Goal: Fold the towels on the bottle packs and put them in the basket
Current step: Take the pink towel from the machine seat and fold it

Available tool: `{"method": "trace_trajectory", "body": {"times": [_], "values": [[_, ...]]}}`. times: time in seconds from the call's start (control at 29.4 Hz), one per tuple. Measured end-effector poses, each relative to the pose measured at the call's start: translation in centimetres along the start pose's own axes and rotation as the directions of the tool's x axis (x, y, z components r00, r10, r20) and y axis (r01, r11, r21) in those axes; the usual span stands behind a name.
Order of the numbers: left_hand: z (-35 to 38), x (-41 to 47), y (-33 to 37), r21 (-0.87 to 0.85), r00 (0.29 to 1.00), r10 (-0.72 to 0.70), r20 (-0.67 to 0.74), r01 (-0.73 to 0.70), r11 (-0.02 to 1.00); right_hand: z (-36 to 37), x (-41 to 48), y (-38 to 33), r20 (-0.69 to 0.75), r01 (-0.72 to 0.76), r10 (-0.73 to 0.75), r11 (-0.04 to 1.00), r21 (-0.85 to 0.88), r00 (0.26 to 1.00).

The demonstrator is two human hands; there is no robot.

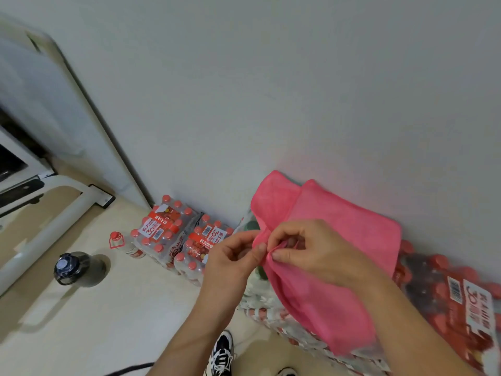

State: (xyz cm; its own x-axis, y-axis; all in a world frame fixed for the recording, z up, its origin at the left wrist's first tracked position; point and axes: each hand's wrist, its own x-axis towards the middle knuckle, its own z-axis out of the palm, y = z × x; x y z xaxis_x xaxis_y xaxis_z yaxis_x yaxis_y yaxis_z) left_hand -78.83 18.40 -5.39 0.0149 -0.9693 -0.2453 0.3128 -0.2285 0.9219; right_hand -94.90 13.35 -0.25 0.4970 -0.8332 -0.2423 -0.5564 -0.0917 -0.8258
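Nearest us, above a black-and-white shoe [222,354] on the pale floor [108,321], our left hand [233,256] and right hand [306,251] meet, each curling thumb and fingers to pinch the same bunched edge of a pink towel [339,234]. The towel lies partly folded over the shrink-wrapped bottle packs [461,294], whose red caps show at the right end, against the white wall [271,90]. Farther left on the floor stand a dark water jug [73,267], one loose bottle [122,244] and two further packs [173,232] beside the wall.
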Motion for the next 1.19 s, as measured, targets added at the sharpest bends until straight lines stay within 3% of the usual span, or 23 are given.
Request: {"method": "trace_trajectory", "body": {"times": [0.14,0.27,0.44,0.58,0.65,0.71,0.75,0.78,0.88,0.95,1.02,1.09,1.19], "values": [[2.3,-0.1,1.2,-0.035,0.999,-0.014,0.051,0.015,0.999,-1.5,-1.7,-0.4,-0.114,0.048,-0.035,0.993,0.11,0.993],[3.6,-0.3,1.4,-0.041,0.999,-0.035,0.014,0.035,0.999,-2.0,-2.6,-0.4,-0.242,0.075,-0.051,0.993,0.088,0.969],[4.8,-0.9,2.8,-0.074,0.996,-0.025,0.083,0.031,0.997,-2.3,-3.5,-0.2,-0.346,0.077,-0.053,0.995,0.056,0.937],[5.3,-0.7,3.6,0.127,0.989,0.053,0.141,-0.071,0.989,-1.9,-3.8,-0.3,-0.451,0.054,-0.113,0.989,-0.141,0.885],[5.3,-0.7,3.5,0.252,0.986,0.084,0.143,-0.118,0.961,-3.0,-3.7,-1.4,-0.33,0.086,-0.148,0.977,-0.196,0.932],[4.7,-0.9,3.6,0.403,0.973,0.156,0.172,-0.214,0.89,-4.4,-2.7,-2.4,-0.023,0.116,-0.123,0.974,-0.194,0.992],[4.6,-1.1,3.7,0.42,0.968,0.171,0.186,-0.235,0.876,-5.0,-2.3,-2.5,0.065,0.121,-0.11,0.975,-0.188,0.992],[4.9,-1.3,3.8,0.401,0.971,0.174,0.165,-0.227,0.887,-5.5,-2.1,-2.2,0.048,0.109,-0.101,0.976,-0.186,0.994],[3.8,-0.5,5.2,0.134,0.995,0.09,-0.042,-0.084,0.987,-4.0,-1.4,-1.9,-0.325,0.076,-0.071,0.997,0.001,0.943],[3.4,0.1,5.8,-0.011,1.0,0.014,-0.002,-0.014,1.0,-1.6,-2.4,-1.3,-0.389,0.119,-0.038,0.975,0.186,0.92],[4.2,0.4,6.3,0.051,0.99,0.017,0.137,-0.024,0.998,0.6,-4.0,-0.9,-0.537,0.141,-0.052,0.982,0.126,0.842],[4.6,0.5,6.6,0.205,0.986,0.081,0.148,-0.111,0.972,2.2,-4.1,-0.7,-0.637,0.129,-0.079,0.991,0.033,0.767],[6.5,1.3,7.6,0.395,0.941,0.301,0.157,-0.339,0.854,2.4,-4.1,1.6,-0.715,-0.056,-0.043,0.992,-0.115,0.698]]}}
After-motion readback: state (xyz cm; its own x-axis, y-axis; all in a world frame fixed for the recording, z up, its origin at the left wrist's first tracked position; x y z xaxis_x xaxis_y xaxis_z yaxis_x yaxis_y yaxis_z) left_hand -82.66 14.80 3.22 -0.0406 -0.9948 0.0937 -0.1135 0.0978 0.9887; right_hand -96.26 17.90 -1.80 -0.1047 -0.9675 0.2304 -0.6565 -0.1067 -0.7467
